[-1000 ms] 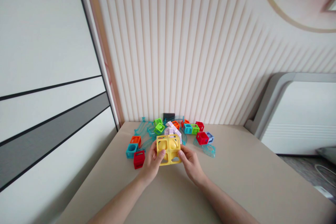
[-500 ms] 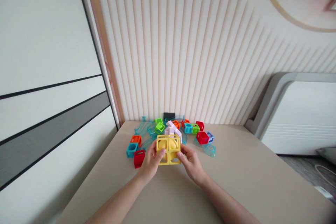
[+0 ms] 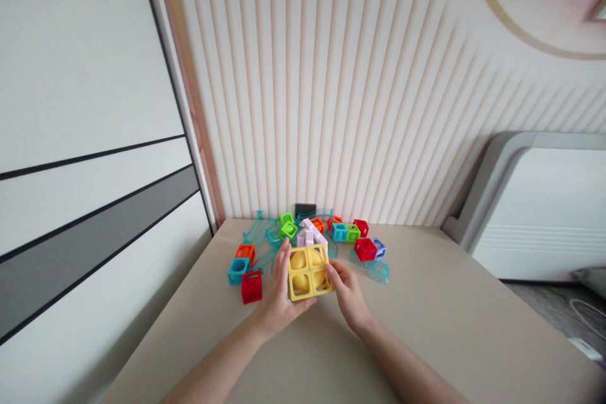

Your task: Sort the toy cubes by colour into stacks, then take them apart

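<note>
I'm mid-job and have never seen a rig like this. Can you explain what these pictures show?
There's no machine here, just a person's two bare hands. Every picture comes from one camera worn on that person's head, looking forward and down. The left hand and right hand together hold a yellow block. On the table, to the left, lie an orange cube, a blue cube and a red cube. Beyond the block are lilac pieces. Clear teal pieces lie on both sides, and more cubes sit to the right.
</note>
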The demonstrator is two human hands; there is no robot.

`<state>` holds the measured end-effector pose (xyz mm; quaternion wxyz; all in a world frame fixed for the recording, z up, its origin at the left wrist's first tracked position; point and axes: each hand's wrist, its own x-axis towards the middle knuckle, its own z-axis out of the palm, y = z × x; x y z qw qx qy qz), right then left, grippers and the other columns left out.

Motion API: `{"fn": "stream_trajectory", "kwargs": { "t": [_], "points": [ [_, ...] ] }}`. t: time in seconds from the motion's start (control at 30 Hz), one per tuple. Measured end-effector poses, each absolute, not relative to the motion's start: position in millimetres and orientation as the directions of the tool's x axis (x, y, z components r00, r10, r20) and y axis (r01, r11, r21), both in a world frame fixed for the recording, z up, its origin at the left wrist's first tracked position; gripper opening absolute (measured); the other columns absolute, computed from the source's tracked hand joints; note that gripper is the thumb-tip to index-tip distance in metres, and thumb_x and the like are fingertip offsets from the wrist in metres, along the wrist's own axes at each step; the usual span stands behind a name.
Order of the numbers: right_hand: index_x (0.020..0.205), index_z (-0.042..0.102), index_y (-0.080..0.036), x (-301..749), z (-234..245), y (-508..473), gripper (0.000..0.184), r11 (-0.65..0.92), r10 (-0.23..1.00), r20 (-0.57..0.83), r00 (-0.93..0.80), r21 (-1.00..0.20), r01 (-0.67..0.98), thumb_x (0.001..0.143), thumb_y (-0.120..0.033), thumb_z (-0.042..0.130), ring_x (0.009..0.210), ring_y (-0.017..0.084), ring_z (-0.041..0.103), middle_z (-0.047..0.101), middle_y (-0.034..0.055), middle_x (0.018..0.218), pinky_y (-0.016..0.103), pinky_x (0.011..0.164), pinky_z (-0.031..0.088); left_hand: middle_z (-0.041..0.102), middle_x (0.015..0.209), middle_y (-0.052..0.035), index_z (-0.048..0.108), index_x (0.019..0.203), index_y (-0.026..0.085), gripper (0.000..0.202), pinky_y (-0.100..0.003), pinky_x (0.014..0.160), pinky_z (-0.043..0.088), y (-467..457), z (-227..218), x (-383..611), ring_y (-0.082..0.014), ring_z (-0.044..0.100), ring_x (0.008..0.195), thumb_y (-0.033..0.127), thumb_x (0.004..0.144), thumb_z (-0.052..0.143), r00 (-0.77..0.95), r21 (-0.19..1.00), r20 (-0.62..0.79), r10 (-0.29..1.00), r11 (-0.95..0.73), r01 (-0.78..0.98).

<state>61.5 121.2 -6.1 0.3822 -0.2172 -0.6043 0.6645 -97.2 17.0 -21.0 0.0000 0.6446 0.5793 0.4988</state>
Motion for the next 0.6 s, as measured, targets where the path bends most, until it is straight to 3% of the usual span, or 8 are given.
{"fn": "stream_trajectory", "kwargs": {
  "t": [0.2,0.4,0.6],
  "points": [
    [0.101,0.071,-0.018,61,-5,119,0.049,-0.018,0.741,0.17,-0.65,-0.962,-0.272,0.08,-0.062,0.07,0.076,0.022,0.067,0.074,0.0067,0.09,0.034,0.074,0.053,0.029,0.15,-0.0215,0.009,0.154,0.028,0.105,-0.061,0.109,0.041,15,-12,-104,-0.0406,0.035,0.142,0.023,0.076,0.078,-0.075,0.5,0.666,0.742,-0.37,0.783],
    [0.098,0.072,-0.016,63,-5,122,0.052,-0.006,0.766,0.153,-0.624,-0.969,-0.245,0.078,-0.064,0.07,0.071,0.021,0.066,0.074,0.0067,0.084,0.032,0.068,0.051,0.026,0.149,-0.0171,0.014,0.153,0.03,0.102,-0.058,0.11,0.041,10,-8,-109,-0.0377,0.037,0.139,0.012,0.072,0.071,0.006,0.508,0.597,0.803,-0.384,0.771],
    [0.099,0.071,-0.015,64,-3,121,0.053,-0.003,0.755,0.146,-0.64,-0.974,-0.226,0.079,-0.065,0.068,0.071,0.021,0.066,0.074,0.0071,0.084,0.03,0.066,0.049,0.03,0.145,-0.016,0.019,0.151,0.028,0.096,-0.058,0.112,0.039,10,-6,-110,-0.037,0.035,0.139,0.015,0.071,0.072,0.008,0.485,0.618,0.787,-0.389,0.783]
  ]
}}
